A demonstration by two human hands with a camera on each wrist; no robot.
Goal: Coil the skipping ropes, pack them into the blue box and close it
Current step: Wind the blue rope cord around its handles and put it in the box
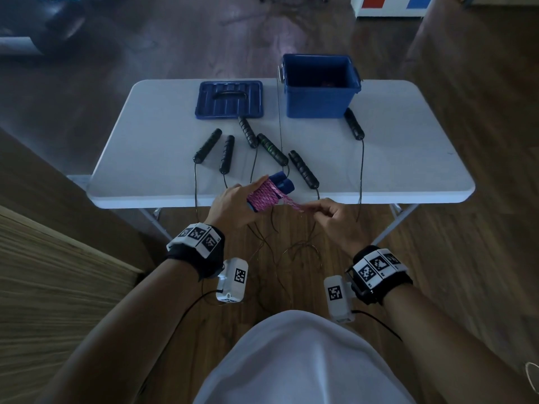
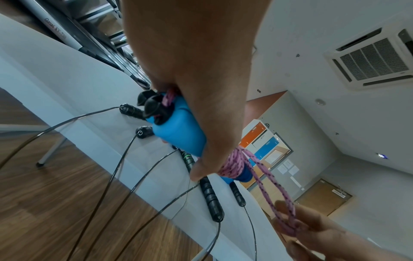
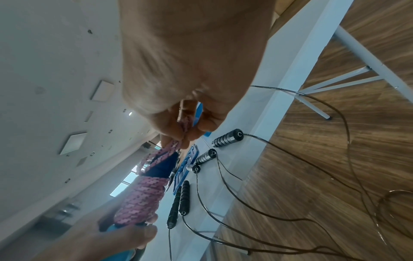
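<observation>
My left hand (image 1: 233, 205) grips the two blue handles (image 2: 178, 130) of a pink skipping rope (image 1: 264, 195) held together at the table's near edge. Pink cord (image 3: 140, 199) is wound round the handles. My right hand (image 1: 329, 217) pinches the cord's loose loop (image 2: 288, 217) just to the right of the bundle. The open blue box (image 1: 319, 86) stands at the table's far side, and its lid (image 1: 229, 100) lies flat to its left. Several black-handled ropes (image 1: 271, 148) lie on the table between.
The black ropes' thin cords (image 1: 291, 252) hang over the white table's (image 1: 408, 158) near edge and tangle on the wooden floor by my legs. A wooden surface (image 1: 58, 272) stands at my left.
</observation>
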